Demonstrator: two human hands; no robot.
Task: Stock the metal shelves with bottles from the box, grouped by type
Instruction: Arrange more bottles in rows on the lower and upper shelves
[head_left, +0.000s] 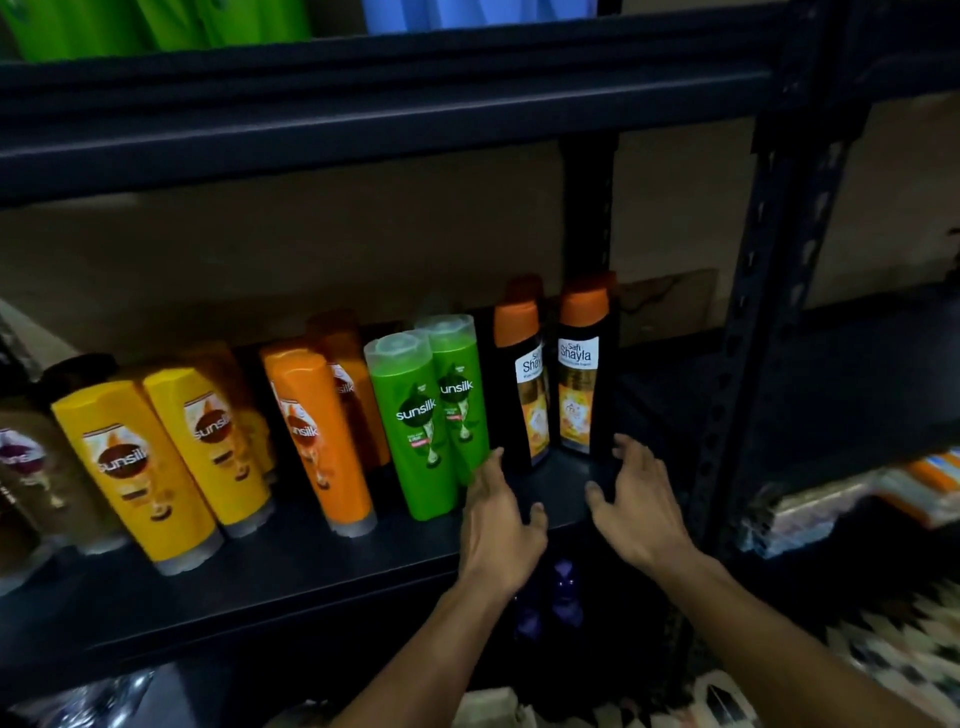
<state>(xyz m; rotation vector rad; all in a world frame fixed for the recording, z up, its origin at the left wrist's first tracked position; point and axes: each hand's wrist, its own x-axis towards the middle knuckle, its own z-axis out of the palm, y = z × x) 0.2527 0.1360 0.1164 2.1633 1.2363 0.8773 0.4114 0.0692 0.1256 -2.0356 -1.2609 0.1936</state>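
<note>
Two black bottles with orange caps (577, 364) stand at the right end of the dark metal shelf (311, 561), with more behind them. My left hand (498, 514) rests open on the shelf just in front of the left black bottle (522, 384), its fingertips near the bottle's base. My right hand (641, 499) is open too, fingers spread beside the right black bottle's base. Neither hand holds anything. To the left stand two green bottles (423, 415), orange bottles (317, 431) and yellow bottles (156, 457), grouped by colour.
A brownish bottle (26, 467) stands at the far left. Green bottles (156, 21) and blue items (467, 13) sit on the shelf above. A perforated upright post (769, 291) bounds the shelf on the right. Purple bottles (563, 592) show on the shelf below.
</note>
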